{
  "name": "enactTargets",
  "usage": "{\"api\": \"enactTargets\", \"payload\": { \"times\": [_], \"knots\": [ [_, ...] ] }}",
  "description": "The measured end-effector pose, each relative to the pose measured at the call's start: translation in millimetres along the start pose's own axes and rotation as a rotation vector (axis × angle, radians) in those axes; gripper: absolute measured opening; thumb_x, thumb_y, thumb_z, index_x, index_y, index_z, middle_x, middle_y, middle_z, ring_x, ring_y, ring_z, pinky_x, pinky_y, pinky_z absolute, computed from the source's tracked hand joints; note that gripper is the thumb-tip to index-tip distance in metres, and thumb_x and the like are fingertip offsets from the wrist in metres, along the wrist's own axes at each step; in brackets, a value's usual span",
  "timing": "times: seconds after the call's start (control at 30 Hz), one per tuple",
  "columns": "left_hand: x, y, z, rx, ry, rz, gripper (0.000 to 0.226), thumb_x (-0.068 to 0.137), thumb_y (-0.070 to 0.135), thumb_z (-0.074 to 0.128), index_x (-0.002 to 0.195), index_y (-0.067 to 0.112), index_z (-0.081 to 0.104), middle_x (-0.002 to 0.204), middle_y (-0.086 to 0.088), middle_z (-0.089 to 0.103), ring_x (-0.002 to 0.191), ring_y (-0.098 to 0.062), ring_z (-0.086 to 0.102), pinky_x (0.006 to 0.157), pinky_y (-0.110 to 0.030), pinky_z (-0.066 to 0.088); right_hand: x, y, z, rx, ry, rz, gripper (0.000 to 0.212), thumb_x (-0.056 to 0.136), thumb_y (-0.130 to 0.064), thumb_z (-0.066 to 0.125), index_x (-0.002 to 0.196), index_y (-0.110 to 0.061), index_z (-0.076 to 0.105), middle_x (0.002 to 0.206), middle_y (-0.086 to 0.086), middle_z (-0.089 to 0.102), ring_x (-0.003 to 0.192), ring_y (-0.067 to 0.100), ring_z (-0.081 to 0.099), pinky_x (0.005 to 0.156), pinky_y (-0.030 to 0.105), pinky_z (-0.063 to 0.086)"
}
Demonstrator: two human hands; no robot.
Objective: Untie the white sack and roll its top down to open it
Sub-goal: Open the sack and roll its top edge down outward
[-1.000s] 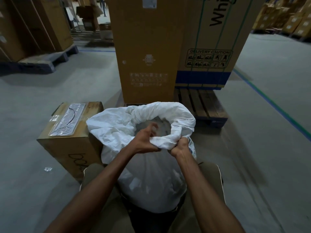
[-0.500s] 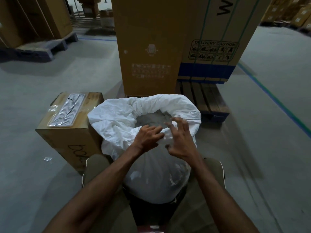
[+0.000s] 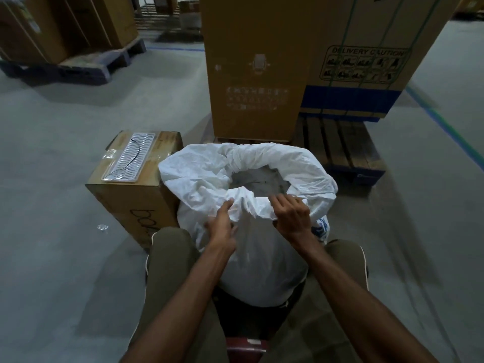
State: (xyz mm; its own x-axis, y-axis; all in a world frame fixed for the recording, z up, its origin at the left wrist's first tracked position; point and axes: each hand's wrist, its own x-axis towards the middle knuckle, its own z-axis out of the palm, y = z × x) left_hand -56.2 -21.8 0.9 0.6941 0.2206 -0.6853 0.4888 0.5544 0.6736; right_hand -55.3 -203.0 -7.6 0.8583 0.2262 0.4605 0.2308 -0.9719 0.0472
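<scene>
The white sack (image 3: 262,258) stands on the floor between my knees. Its mouth is open, and the top is rolled down into a thick rim (image 3: 301,166) around a grey filling. My left hand (image 3: 222,226) lies flat against the near left side of the sack, with its fingertips touching the underside of the roll. On the near right part of the rim, my right hand (image 3: 290,216) has its fingers over the roll and its thumb below it. No tie or string is visible on the sack.
A brown carton (image 3: 131,200) with a flat white packet (image 3: 131,157) on top stands just left of the sack. Tall cardboard boxes (image 3: 256,69) on a wooden pallet (image 3: 348,150) rise right behind it. Grey floor lies to both sides, and more palletised boxes (image 3: 65,27) stand far left.
Both hands let go of the near rim, opened, then came back down onto it, further apart. The sack's mouth is wider and the roll sits lower.
</scene>
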Motion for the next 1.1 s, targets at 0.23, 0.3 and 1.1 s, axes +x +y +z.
{"api": "enactTargets", "payload": {
  "times": [0.23, 0.3, 1.1],
  "knots": [
    [15, 25, 27, -0.376, -0.235, -0.055, 0.028, 0.099, -0.006, 0.040, 0.097, 0.004, 0.066, 0.093, -0.013, 0.071, 0.074, -0.021, 0.071, 0.071, -0.035, 0.058, 5, -9, -24, 0.212, -0.239, -0.015, 0.056, 0.061, -0.045, 0.075, 0.105, -0.019, 0.052, 0.097, -0.002, 0.051, 0.082, 0.020, 0.050, 0.070, 0.036, 0.049],
    [14, 33, 27, -0.439, -0.268, -0.063, 0.035, 0.097, 0.000, 0.032, 0.103, 0.001, 0.066, 0.095, -0.018, 0.072, 0.089, -0.030, 0.068, 0.096, -0.045, 0.052, 7, -9, -31, 0.378, -0.355, 0.084, 0.069, 0.071, -0.071, 0.068, 0.117, -0.023, 0.049, 0.109, -0.003, 0.049, 0.088, 0.018, 0.052, 0.075, 0.036, 0.046],
    [20, 31, 17, 0.090, -0.033, 0.226, 0.038, 0.102, 0.041, 0.057, 0.108, 0.005, 0.065, 0.095, -0.009, 0.069, 0.078, -0.019, 0.066, 0.075, -0.035, 0.055, 12, -71, 22, 0.129, -0.040, -0.030, 0.039, 0.062, -0.023, 0.078, 0.093, -0.019, 0.054, 0.082, -0.002, 0.053, 0.067, 0.022, 0.055, 0.053, 0.033, 0.043]
  ]
}}
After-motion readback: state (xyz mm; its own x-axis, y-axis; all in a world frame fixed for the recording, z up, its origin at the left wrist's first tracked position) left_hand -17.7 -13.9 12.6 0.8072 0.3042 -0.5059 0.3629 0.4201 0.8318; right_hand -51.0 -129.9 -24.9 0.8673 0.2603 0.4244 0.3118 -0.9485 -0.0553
